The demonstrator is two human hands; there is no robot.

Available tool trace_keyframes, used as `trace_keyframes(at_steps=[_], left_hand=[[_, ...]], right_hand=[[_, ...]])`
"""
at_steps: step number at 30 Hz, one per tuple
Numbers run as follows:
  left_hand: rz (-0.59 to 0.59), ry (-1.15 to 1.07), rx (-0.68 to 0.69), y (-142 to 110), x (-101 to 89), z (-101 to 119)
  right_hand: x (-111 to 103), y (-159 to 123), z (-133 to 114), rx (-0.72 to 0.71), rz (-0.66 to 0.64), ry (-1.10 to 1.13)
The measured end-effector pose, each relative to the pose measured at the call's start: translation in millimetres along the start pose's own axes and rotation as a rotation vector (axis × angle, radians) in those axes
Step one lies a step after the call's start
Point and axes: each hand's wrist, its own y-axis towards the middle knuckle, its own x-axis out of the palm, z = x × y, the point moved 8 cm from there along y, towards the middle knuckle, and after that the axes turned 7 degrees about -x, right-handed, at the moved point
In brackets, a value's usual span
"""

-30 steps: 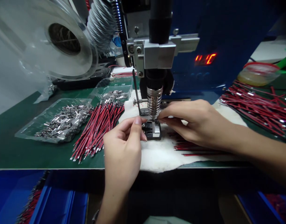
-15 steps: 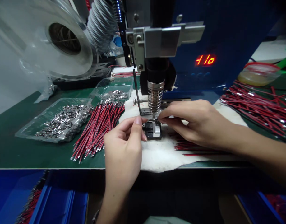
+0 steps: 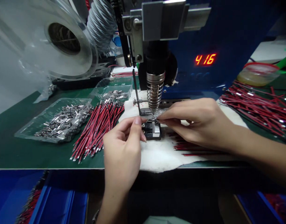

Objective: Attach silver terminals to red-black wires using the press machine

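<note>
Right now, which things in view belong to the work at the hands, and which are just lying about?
In the work, apparently:
left hand and right hand, both at the black fixture
spring-wrapped tip above it
likely also the tubular metal parts and piled red-and-black wires

Probably just lying about:
red-rimmed tub
green handle
blue cap

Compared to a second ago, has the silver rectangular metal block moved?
Yes, upward: the silver rectangular metal block was roughly level with the red glowing digital display, and now sits above it.
</note>
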Motion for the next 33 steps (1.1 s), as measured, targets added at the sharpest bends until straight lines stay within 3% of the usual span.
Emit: trace_keyframes(at_steps=[13, 16, 19, 22, 25, 28, 31, 33], left_hand=[[0.003, -0.015, 0.012, 1, 0.3, 0], [0.028, -0.025, 0.032, -1, -1.1, 4], [0.127, -0.032, 0.056, -13, -8.8, 11], [0.118, 0.024, 0.098, -31, -6.0, 18], [-0.055, 0.119, 0.206, -48, 14.1, 27], [-0.229, 0.134, 0.193, -54, 34.2, 24], [-0.199, 0.092, 0.224, -54, 34.8, 24], [-0.168, 0.088, 0.277, -55, 32.4, 26]], right_hand=[[-3, 2, 1, 0.009, 0.024, -0.013], [-12, 3, -8, -0.027, 0.049, -0.03], [-29, 2, -26, -0.033, 0.115, 0.019], [-38, -4, -37, 0.119, 0.186, 0.145], [-34, -9, -40, 0.287, 0.29, 0.329], [-18, -14, -31, 0.521, 0.38, 0.548], [-1, -16, -26, 0.625, 0.428, 0.796], [9, -17, -24, 0.641, 0.393, 0.912]])
